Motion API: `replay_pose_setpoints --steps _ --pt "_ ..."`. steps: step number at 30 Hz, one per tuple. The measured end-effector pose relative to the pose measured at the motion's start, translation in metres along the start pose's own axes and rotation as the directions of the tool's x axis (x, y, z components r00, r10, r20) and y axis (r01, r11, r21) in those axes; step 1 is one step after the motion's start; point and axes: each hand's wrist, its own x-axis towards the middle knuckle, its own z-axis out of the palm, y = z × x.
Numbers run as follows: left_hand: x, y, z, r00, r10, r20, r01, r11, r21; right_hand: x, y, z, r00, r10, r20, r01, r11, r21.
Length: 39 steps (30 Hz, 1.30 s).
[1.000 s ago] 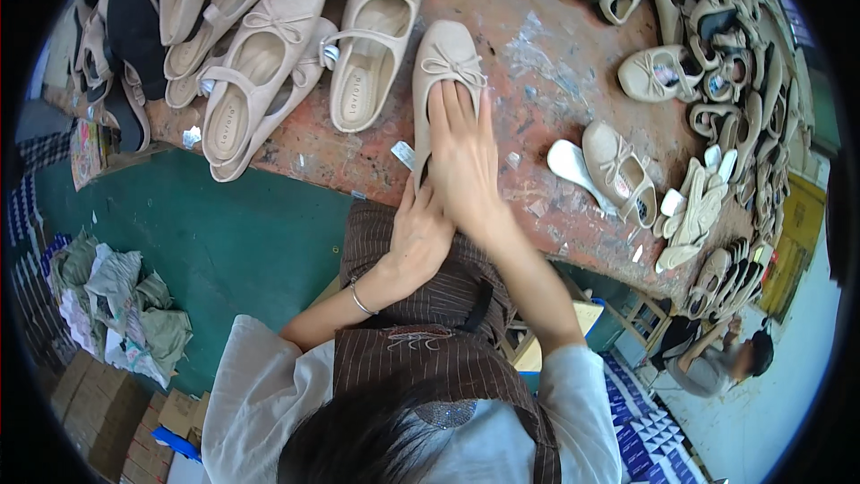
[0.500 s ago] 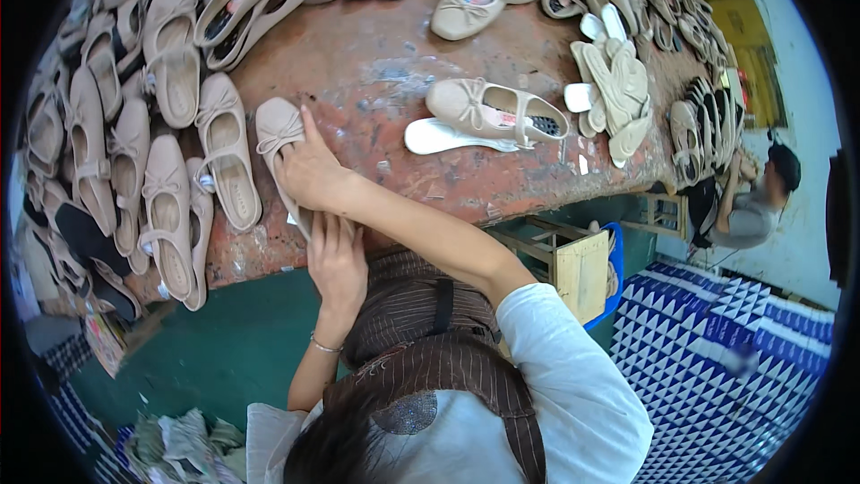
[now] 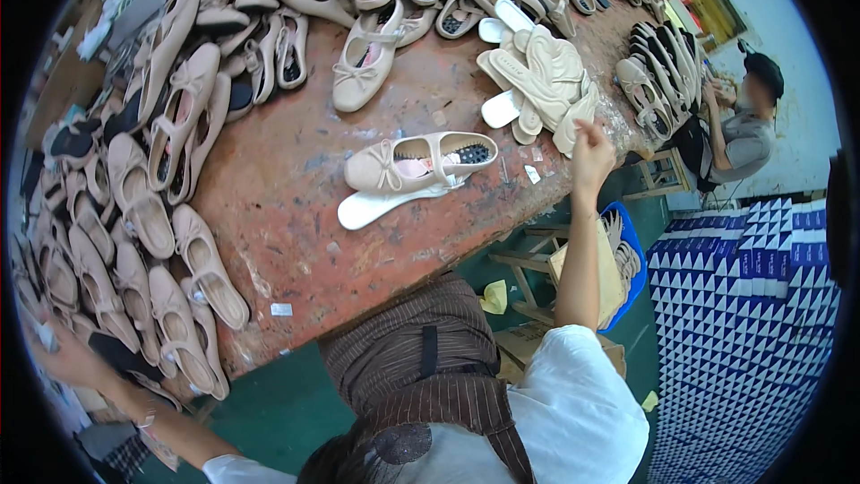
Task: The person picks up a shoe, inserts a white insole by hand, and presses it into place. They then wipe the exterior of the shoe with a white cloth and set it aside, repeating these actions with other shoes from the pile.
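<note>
At the far left the left hand [image 3: 67,360] reaches among rows of beige flat shoes [image 3: 134,242] at the edge of the worn, reddish worktable [image 3: 296,242] — its fingers sit in the blurred rim, so I cannot tell whether they grip anything. Mid-table a single beige strap shoe [image 3: 417,161] lies on a white insole [image 3: 372,208], small white labels [image 3: 281,309] scattered near. To the right the right hand [image 3: 591,151], fingers loosely bunched, touches a pile of cream insoles [image 3: 537,81] — beyond, a seated person [image 3: 743,125] and stacked blue-and-white boxes [image 3: 743,323] on green floor [image 3: 296,394].
</note>
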Motion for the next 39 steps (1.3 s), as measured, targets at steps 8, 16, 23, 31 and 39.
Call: replay_pose_setpoints --steps 8,16,23,31,39 --pt "-0.200 0.375 0.137 0.467 0.855 0.224 -0.155 0.328 -0.932 0.130 0.101 0.072 0.907 0.415 0.074 -0.336 0.817 -0.468" --pt "-0.133 0.334 0.159 0.341 0.923 0.179 -0.301 0.288 -0.909 0.128 0.123 0.038 0.817 0.524 0.242 -0.577 0.724 0.378" --pt "-0.033 0.264 0.230 0.545 0.729 0.414 -0.398 0.659 -0.638 0.014 -0.025 0.007 0.788 0.077 0.611 -0.599 0.329 0.731" --pt "-0.011 0.451 0.430 0.009 0.010 1.000 0.997 -0.077 -0.009 -0.155 -0.137 0.105 -0.109 -0.148 0.983 -0.871 0.490 -0.023" --pt "-0.031 0.394 0.283 0.658 0.127 0.742 0.733 0.118 -0.670 -0.036 -0.048 0.075 0.526 -0.043 0.849 -0.781 0.371 0.502"
